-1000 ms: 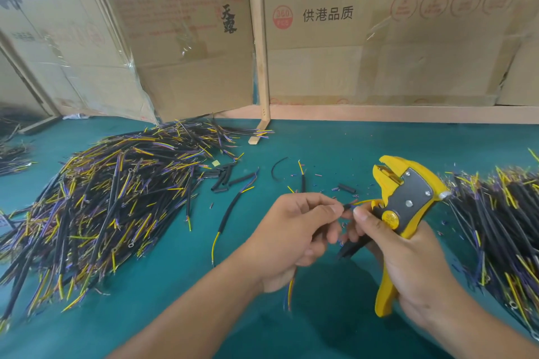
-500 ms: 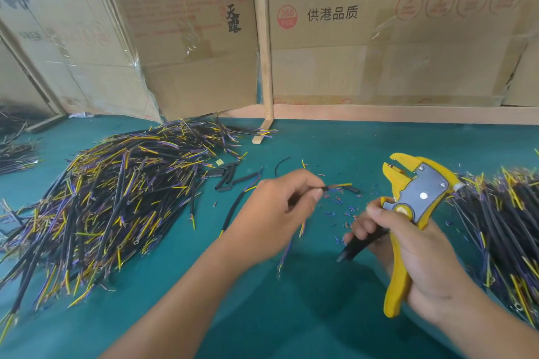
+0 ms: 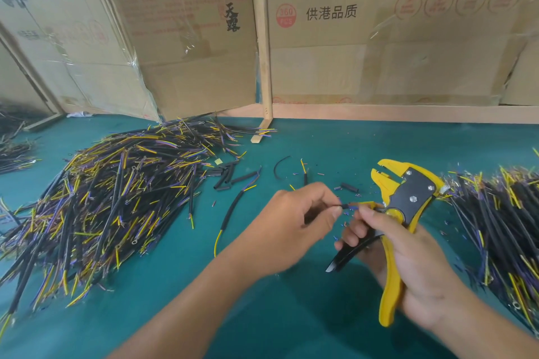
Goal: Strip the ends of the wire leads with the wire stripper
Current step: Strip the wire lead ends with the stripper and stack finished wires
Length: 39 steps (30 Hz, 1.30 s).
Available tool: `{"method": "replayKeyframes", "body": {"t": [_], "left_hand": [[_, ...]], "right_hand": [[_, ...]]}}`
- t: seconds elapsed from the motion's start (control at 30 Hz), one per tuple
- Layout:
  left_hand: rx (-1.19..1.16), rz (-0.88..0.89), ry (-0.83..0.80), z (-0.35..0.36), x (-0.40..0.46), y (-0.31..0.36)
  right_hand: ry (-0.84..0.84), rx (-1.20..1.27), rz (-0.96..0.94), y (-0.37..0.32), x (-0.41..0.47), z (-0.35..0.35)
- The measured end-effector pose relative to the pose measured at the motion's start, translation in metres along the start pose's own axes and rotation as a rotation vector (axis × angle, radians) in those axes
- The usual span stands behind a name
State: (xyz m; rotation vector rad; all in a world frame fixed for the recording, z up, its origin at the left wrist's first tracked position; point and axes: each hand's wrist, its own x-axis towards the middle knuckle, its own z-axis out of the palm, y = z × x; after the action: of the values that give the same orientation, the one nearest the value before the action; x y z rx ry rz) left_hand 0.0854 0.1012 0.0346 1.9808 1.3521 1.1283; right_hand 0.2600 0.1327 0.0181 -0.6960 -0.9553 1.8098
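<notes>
1. A teal, felt-like table top (image 3: 175, 315) spreads under everything, backed by upright sheets of brown printed cardboard (image 3: 379, 52) with glossy tape and a pale wooden post (image 3: 264, 38).
2. A big shaggy heap of thin black, yellow and purple wire leads (image 3: 110, 201) lies on the left; a second heap (image 3: 501, 221) lies at the right edge.
3. The right hand (image 3: 408, 265) grips the wire stripper (image 3: 399, 213), a yellow plastic tool with a black metal plate, toothed head tilted up and left. Its thumb and forefinger also touch the lead's tip.
4. The left hand (image 3: 294, 221) pinches one short black lead (image 3: 344, 206), held level above the table between both hands.
5. Short black sleeve offcuts (image 3: 226, 176) and tiny insulation bits (image 3: 347, 213) dot the cloth.
6. Half a second ago the hands were apart, the lead's tip free; now they meet at it.
</notes>
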Motion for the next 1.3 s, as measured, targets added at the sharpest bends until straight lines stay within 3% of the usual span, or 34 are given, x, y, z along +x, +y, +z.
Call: {"method": "replayKeyframes", "body": {"t": [0.33, 0.57, 0.97, 1.3], "left_hand": [[0.367, 0.114, -0.06, -0.017, 0.0, 0.004], [0.485, 0.184, -0.024, -0.019, 0.0, 0.003], [0.487, 0.17, 0.129, -0.018, 0.002, 0.003], [0.548, 0.298, 0.115, 0.003, 0.0, 0.011]], "right_hand": [[-0.027, -0.097, 0.005, 0.004, 0.001, -0.006], [0.002, -0.126, -0.039, 0.005, 0.0, -0.004], [0.068, -0.063, -0.026, 0.006, 0.003, -0.005], [0.07, -0.136, -0.047, 0.008, 0.002, -0.007]]}}
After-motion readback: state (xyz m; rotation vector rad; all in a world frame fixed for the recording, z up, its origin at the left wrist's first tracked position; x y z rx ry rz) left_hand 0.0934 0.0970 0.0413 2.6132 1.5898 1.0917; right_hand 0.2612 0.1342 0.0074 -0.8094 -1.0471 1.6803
